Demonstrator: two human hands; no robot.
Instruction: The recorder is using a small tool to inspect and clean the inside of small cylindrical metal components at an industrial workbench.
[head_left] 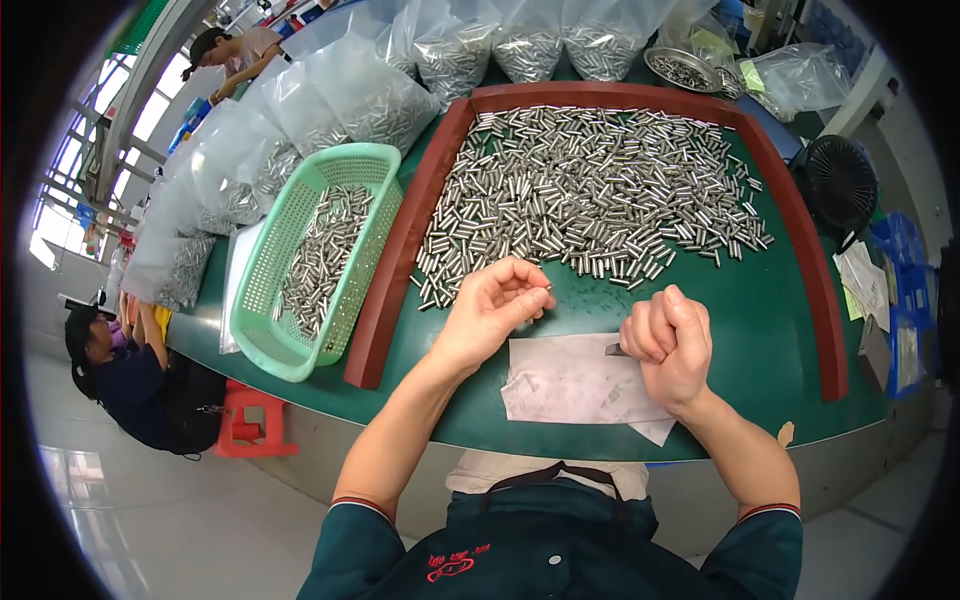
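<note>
My left hand is closed in a pinch at the near edge of a wide spread of small silvery metal pins. A tiny shiny bit shows at its fingertips, too small to name surely. To its right, my right hand makes a fist around a flat metal blade, whose dark tip sticks out toward the left; the rest is hidden in the palm. Beneath and between the hands lies a stained, pale pinkish cloth on the green tabletop.
A dark red raised border frames the pins on three sides. Left of it stands a light green basket holding more pins. Bulging clear bags line the back and left. A metal bowl and black fan stand right. Two people work at left.
</note>
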